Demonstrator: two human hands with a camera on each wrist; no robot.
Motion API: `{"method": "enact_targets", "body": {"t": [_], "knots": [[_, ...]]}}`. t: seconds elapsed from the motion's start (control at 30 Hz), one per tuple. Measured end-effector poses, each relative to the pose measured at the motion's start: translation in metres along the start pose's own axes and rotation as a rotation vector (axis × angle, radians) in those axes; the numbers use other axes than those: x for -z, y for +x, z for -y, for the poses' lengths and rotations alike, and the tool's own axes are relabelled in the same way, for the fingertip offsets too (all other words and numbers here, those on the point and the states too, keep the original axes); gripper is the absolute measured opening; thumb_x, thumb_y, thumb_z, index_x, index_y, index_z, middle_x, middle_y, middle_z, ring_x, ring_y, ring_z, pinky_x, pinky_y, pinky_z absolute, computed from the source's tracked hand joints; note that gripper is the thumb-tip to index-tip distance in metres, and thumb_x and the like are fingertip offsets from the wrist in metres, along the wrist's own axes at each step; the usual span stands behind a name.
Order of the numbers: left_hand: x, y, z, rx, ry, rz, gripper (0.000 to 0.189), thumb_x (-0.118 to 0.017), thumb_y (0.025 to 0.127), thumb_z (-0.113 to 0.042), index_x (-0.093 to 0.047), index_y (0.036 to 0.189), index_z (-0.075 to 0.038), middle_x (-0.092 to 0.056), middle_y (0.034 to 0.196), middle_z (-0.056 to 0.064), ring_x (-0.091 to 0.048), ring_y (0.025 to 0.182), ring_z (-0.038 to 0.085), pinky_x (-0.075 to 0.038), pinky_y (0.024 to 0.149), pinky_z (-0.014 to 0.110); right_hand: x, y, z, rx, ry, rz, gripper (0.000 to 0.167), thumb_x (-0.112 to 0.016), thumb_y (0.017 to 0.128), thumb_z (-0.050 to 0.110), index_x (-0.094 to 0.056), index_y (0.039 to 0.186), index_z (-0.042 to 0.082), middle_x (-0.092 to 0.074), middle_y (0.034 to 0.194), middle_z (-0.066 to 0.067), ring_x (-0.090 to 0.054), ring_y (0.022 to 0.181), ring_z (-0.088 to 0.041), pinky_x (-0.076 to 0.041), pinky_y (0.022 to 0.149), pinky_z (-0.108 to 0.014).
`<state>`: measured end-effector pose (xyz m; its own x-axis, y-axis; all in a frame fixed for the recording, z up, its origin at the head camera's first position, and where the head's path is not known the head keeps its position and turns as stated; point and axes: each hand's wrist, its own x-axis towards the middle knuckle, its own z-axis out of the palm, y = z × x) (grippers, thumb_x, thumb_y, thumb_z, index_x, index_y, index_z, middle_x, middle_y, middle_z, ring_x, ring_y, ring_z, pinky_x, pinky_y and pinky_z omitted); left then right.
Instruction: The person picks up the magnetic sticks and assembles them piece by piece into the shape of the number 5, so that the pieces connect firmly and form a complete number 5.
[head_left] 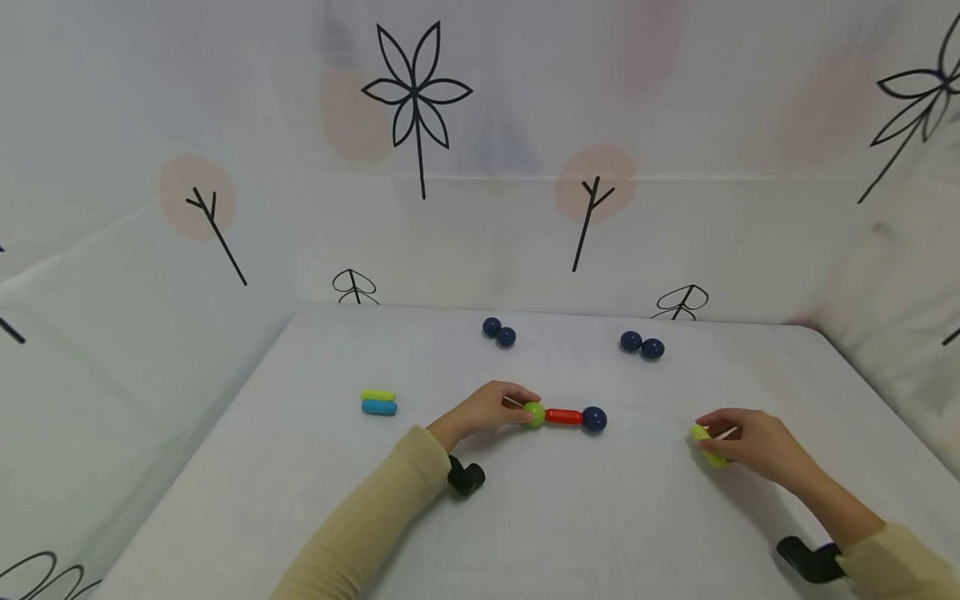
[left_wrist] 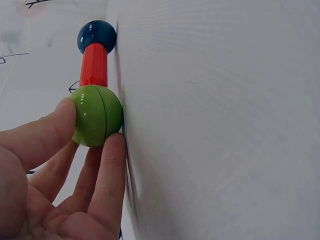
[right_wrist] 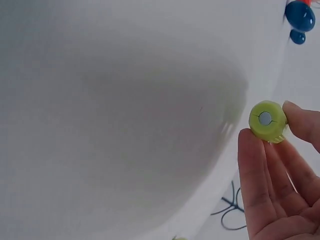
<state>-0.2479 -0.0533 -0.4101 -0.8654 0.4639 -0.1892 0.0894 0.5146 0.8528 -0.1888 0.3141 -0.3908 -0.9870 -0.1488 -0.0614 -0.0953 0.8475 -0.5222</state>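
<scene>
My left hand (head_left: 491,406) pinches a green ball (head_left: 535,414) between thumb and fingers, low on the white table. From that ball a red rod (head_left: 563,417) runs right to a dark blue ball (head_left: 595,419); the left wrist view shows the three joined in a line. Farther right, my right hand (head_left: 757,446) holds a yellow-green rod (head_left: 715,458) by its sides. A round silvery disc (right_wrist: 265,118) sits in the rod's end in the right wrist view. A gap separates this rod from the joined pieces.
Two pairs of dark blue balls, one pair (head_left: 506,337) mid-back and another (head_left: 652,348) back right, lie on the table (head_left: 570,517). A yellow rod (head_left: 378,396) and a blue rod (head_left: 379,407) lie together at left. Patterned cloth (head_left: 487,242) rises behind.
</scene>
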Motion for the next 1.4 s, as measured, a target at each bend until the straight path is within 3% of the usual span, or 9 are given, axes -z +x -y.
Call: {"method": "enact_targets", "body": {"t": [0.57,1.4], "knots": [[0.000,0.001,0.001,-0.004,-0.005,0.002,0.030,-0.068,0.086,-0.015,-0.066,0.116,-0.015,-0.062,0.111,-0.004,-0.056,0.101,0.013,-0.045,0.088,0.028,-0.023,0.004,0.043,0.036,0.144,0.011,0.035,-0.072,0.081,0.021,-0.064,0.109,0.000,-0.064,0.093,-0.008,-0.061,0.079,-0.020,-0.050,0.061,-0.028],[-0.001,0.003,0.000,-0.007,0.014,-0.007,0.029,-0.067,0.087,-0.017,-0.066,0.116,-0.016,-0.062,0.111,-0.004,-0.056,0.102,0.014,-0.045,0.086,0.027,-0.062,0.022,0.096,0.064,0.415,0.128,0.033,-0.074,0.080,0.017,-0.064,0.108,0.002,-0.062,0.090,-0.006,-0.060,0.076,-0.019,-0.054,0.062,-0.029]]}}
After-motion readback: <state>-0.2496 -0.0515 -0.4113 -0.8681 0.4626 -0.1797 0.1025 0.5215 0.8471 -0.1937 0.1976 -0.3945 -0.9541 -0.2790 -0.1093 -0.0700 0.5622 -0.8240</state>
